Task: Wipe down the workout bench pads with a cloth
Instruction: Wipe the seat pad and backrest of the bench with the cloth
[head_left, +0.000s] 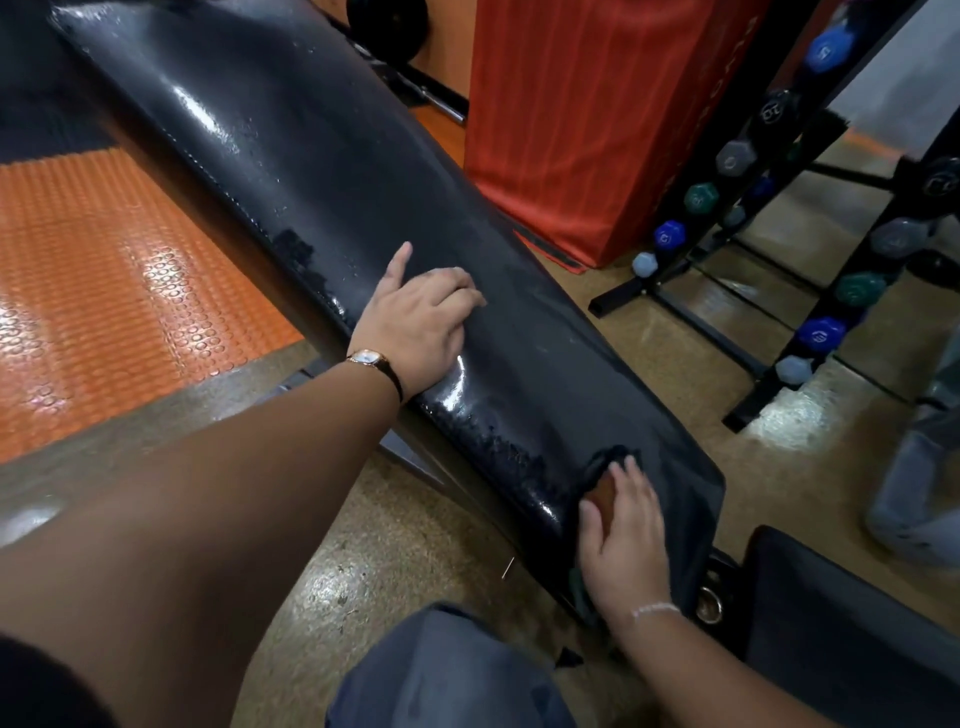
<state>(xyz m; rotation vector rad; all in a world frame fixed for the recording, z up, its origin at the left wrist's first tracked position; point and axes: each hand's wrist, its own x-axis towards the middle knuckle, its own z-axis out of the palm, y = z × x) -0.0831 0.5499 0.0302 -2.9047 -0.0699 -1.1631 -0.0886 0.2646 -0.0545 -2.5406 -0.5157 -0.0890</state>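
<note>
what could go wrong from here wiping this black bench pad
1. The long black vinyl bench pad is flaking along its near edge; the dark cloth under the right hand could snag there and pull off more.
2. The pad looks glossy and wet where the left hand rests, so that hand might slip.
3. The gold wristwatch sits close to that wet surface.

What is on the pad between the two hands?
In the head view, nothing lies between the left hand and right hand: only bare black bench pad, glossy, with a flaking edge.
</note>
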